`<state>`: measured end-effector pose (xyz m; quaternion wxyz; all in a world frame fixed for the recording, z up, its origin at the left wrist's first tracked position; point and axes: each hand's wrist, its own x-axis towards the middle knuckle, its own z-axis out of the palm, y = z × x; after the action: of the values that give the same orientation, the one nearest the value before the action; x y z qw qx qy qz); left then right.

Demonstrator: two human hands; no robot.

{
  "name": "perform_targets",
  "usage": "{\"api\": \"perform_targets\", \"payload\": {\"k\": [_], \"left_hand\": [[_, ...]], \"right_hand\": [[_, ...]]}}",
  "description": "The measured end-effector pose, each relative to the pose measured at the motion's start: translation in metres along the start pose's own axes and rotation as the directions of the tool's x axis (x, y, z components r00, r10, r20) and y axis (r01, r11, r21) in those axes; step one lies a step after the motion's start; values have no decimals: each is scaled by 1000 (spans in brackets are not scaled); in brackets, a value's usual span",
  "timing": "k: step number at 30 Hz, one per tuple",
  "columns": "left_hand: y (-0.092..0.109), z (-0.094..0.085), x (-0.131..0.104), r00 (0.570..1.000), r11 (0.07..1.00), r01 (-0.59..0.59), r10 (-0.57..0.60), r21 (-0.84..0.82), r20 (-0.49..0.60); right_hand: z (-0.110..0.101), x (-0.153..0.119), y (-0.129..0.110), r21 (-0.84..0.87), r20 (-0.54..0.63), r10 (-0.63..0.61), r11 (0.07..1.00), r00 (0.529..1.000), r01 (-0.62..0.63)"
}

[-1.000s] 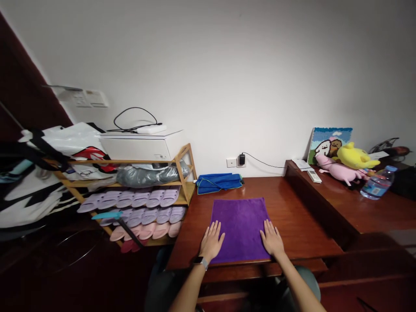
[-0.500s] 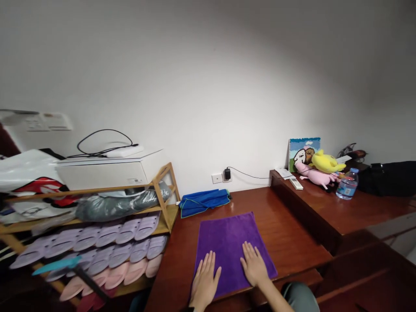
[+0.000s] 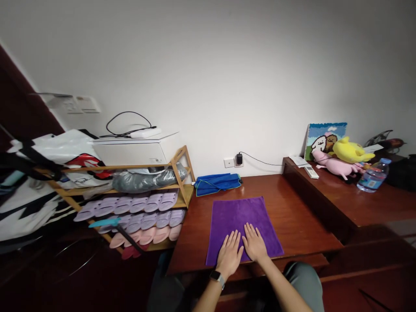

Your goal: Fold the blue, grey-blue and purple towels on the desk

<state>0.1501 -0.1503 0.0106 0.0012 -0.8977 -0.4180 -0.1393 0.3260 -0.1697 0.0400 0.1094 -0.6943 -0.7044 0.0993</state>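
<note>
A purple cloth [image 3: 240, 212] lies spread flat on the reddish-brown wooden table [image 3: 299, 221], its near edge close to the table's front edge. My left hand [image 3: 230, 253] rests palm down on the cloth's near part, fingers stretched forward; a watch [image 3: 217, 277] is on that wrist. Beside it, my right hand [image 3: 255, 243] also lies flat on the cloth, fingers extended. The two hands are close together, and neither grips anything. Behind the cloth, near the wall, sits a folded blue cloth [image 3: 217, 183] with a green edge.
On the left stands a wooden rack [image 3: 186, 177] with lilac slippers [image 3: 139, 203], pink slippers [image 3: 156, 235] and a white box [image 3: 130, 151]. A raised surface at right holds a water bottle [image 3: 373, 175], plush toys [image 3: 351, 151] and a remote [image 3: 312, 172]. A charger [image 3: 239, 159] is plugged into the wall.
My hands have come closer together on the purple cloth, the left one moving inward from the cloth's left edge. The camera view has shifted, showing more on the left.
</note>
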Motion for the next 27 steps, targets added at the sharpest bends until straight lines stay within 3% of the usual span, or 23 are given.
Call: {"api": "perform_targets", "payload": {"k": [5, 9, 12, 19, 27], "left_hand": [[-27, -5, -33, 999, 999, 36, -36, 17, -17], [-38, -19, -52, 999, 999, -48, 48, 12, -17], [-38, -28, -58, 994, 994, -114, 113, -8, -8], [-35, -43, -67, 991, 991, -119, 122, -58, 49], [-15, -27, -66, 1000, 999, 0, 0, 34, -2]], "right_hand": [[-11, -9, 39, -50, 30, 96, 994, 995, -94], [-17, -12, 62, -88, 49, 156, 985, 987, -151], [-13, -12, 67, -81, 36, 146, 986, 989, -143], [-10, -14, 76, -56, 12, 109, 992, 994, -109], [-8, -15, 82, -50, -26, 82, 995, 996, -84]]}}
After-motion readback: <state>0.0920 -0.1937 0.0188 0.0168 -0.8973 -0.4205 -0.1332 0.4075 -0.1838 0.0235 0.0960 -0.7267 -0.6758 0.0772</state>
